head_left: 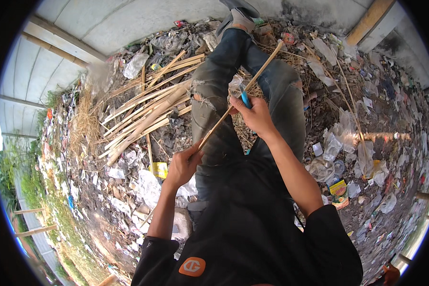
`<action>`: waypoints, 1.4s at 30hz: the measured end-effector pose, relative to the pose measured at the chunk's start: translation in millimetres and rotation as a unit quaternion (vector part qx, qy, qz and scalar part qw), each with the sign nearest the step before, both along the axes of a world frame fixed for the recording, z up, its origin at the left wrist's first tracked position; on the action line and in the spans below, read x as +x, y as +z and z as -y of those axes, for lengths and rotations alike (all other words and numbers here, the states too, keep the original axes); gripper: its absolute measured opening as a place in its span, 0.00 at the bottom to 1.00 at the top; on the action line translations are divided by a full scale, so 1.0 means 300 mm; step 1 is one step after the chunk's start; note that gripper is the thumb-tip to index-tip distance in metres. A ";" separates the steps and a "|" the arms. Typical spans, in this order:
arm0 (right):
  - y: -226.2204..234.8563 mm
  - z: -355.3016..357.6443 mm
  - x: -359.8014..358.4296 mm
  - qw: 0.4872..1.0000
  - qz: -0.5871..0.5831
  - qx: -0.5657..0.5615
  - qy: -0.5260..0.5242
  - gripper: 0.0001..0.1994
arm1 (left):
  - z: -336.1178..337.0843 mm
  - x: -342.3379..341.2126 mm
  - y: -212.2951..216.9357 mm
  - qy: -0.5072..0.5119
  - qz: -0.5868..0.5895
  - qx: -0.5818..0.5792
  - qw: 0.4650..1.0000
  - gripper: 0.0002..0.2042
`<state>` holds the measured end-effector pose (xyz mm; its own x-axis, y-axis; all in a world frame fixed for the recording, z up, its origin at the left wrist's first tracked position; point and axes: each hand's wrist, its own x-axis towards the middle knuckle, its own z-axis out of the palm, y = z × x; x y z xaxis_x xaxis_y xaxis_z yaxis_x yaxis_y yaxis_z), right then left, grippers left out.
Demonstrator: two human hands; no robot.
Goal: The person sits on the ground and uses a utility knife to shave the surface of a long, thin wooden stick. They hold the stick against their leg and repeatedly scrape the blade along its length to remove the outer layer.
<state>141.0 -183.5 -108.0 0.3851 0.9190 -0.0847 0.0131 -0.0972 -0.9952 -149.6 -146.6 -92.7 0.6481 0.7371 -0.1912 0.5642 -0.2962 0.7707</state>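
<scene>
My left hand [182,165] grips the near end of a long thin bamboo stick [252,78] that slants up and to the right across my legs in torn grey jeans [214,95]. My right hand [256,114] closes around a blue-handled knife [245,98] and holds it against the stick near its middle. The blade itself is hidden behind the stick and my fingers. My crossed feet [238,16] in grey shoes point to the far wall.
A pile of split bamboo strips [148,109] lies to my left on ground strewn with plastic bags [338,143], wrappers and dry grass [83,124]. A pale concrete wall [105,24] curves round the back, and a wooden plank [369,21] leans on it.
</scene>
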 end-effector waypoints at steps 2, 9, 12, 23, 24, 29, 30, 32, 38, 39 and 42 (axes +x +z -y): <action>0.017 0.018 0.002 0.996 0.054 -0.066 0.028 0.19 | 0.003 -0.072 -0.032 -0.011 -0.051 0.101 0.993 0.12; -0.167 0.019 0.012 0.981 0.182 0.058 -0.018 0.17 | 0.029 -0.247 -0.146 0.001 -0.166 0.202 0.965 0.08; -0.178 -0.005 0.050 0.977 0.212 -0.002 -0.031 0.17 | 0.028 -0.277 -0.161 -0.011 -0.171 0.208 0.963 0.09; -0.167 -0.101 0.120 0.911 0.369 -0.166 -0.075 0.23 | 0.010 -0.283 -0.233 -0.012 -0.209 0.219 0.953 0.09; -0.171 -0.089 0.075 0.910 0.395 -0.119 -0.038 0.23 | 0.008 -0.276 -0.245 -0.013 -0.202 0.224 0.953 0.09; -0.122 -0.030 -0.076 0.910 0.374 -0.169 0.057 0.23 | 0.020 -0.272 -0.240 -0.003 -0.220 0.199 0.955 0.09; -0.156 -0.053 -0.025 0.916 0.366 -0.165 0.025 0.23 | 0.019 -0.271 -0.233 -0.001 -0.219 0.194 0.956 0.08; -0.179 -0.096 0.099 0.917 0.370 -0.127 -0.081 0.22 | 0.013 -0.264 -0.235 -0.002 -0.211 0.194 0.958 0.08; -0.209 -0.034 -0.089 0.920 0.376 -0.107 0.036 0.22 | 0.005 -0.212 -0.259 -0.005 -0.170 0.206 0.964 0.08; -0.216 -0.006 -0.163 0.918 0.374 -0.108 0.075 0.22 | 0.001 -0.195 -0.248 0.000 -0.182 0.186 0.966 0.09; -0.185 0.013 -0.220 0.906 0.376 -0.139 0.134 0.23 | 0.012 -0.208 -0.241 0.014 -0.224 0.168 0.960 0.10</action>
<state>75.1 -187.4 -163.6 0.1955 0.9716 -0.1336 0.7380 -0.2354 -0.6324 -212.1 -150.1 -164.9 0.5345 0.8224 -0.1945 0.8286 -0.4646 0.3124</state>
